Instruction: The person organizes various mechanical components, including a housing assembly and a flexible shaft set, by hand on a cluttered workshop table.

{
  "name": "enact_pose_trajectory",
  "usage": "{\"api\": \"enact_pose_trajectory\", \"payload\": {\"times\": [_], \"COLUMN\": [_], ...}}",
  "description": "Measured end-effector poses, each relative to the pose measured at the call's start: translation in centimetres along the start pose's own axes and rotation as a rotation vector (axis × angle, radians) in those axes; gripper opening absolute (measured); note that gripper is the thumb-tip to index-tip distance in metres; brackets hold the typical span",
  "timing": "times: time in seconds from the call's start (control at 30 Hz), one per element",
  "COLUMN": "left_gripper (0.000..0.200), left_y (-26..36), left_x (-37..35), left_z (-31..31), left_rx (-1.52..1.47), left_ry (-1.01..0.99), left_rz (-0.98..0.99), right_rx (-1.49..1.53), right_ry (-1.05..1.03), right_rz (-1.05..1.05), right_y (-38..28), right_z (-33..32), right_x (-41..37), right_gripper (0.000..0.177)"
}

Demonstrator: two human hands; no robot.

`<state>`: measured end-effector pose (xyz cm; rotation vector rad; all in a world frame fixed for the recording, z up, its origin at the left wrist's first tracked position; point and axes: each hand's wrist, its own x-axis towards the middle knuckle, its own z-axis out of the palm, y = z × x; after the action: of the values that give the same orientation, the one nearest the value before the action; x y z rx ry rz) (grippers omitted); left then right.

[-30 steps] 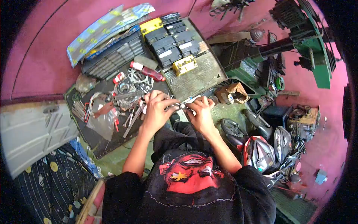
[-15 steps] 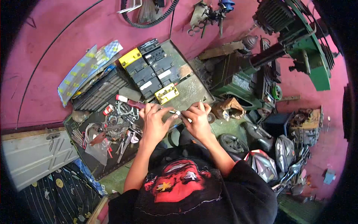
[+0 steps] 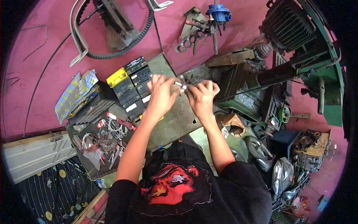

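Observation:
Both hands are raised over the metal table (image 3: pixel 164 130), close together. My left hand (image 3: pixel 161 95) has its fingers bent and closed on one end of a small shiny metal part (image 3: pixel 182 86). The thumb and fingers of my right hand (image 3: pixel 202 98) pinch the other side of that part. Motion blur and the fingers hide its exact kind. Just behind my left hand stand several black batteries (image 3: pixel 125 89), one with a yellow top (image 3: pixel 117 77).
On the left, a dark tray (image 3: pixel 89 170) carries loose tools and parts, with a red-handled tool (image 3: pixel 125 123) near its back. A green drill press (image 3: pixel 283 71) stands to the right. Overhead on the wall hang a black belt (image 3: pixel 145 33) and a bracket (image 3: pixel 75 33).
Both hands have moved forward and up, from near the table's front edge to over it, still holding the small metal part. The camera view has tilted up toward the wall.

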<state>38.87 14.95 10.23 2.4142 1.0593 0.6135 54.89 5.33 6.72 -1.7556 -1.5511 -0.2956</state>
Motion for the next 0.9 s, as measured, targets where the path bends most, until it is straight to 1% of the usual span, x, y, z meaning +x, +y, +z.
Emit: {"api": "enact_pose_trajectory", "payload": {"times": [0.03, 0.07, 0.2, 0.23, 0.37, 0.5, 0.57, 0.63, 0.83, 0.9], "left_gripper": [0.032, 0.032, 0.033, 0.033, 0.034, 0.034, 0.034, 0.034, 0.037, 0.041], "left_y": [0.2, 0.4, 0.0, -0.2, 0.0, -0.7, -1.0, -1.3, -2.7, -3.4], "left_x": [1.6, 3.2, 8.5, 9.7, 12.8, 14.7, 15.3, 15.7, 16.6, 16.9], "left_z": [0.1, 0.1, 1.4, 1.6, 1.6, 2.3, 2.7, 3.1, 4.5, 4.8], "left_rx": [0.006, -0.019, -0.023, -0.026, -0.033, -0.038, -0.048, -0.058, -0.058, -0.061], "left_ry": [0.0, 0.026, 0.1, 0.137, 0.176, 0.162, 0.16, 0.155, 0.165, 0.151], "left_rz": [-0.001, 0.026, 0.072, 0.087, 0.109, 0.132, 0.138, 0.144, 0.086, 0.062], "right_rx": [-0.006, -0.037, -0.061, -0.055, -0.095, -0.131, -0.171, -0.183, -0.202, -0.2], "right_ry": [0.048, 0.051, 0.168, 0.167, 0.203, 0.25, 0.306, 0.307, 0.326, 0.335], "right_rz": [-0.005, 0.006, 0.009, 0.009, 0.027, 0.069, 0.1, 0.12, 0.175, 0.19], "right_y": [1.1, 1.9, 5.0, 5.6, 6.9, 7.7, 7.7, 7.9, 8.2, 8.0], "right_z": [0.7, 1.2, 3.5, 4.0, 5.4, 6.4, 6.7, 7.1, 8.7, 9.2], "right_x": [1.1, 2.0, 5.9, 6.7, 9.1, 10.0, 10.2, 10.3, 11.0, 11.3], "right_gripper": [0.021, 0.019, 0.023, 0.023, 0.025, 0.024, 0.018, 0.018, 0.02, 0.02]}}
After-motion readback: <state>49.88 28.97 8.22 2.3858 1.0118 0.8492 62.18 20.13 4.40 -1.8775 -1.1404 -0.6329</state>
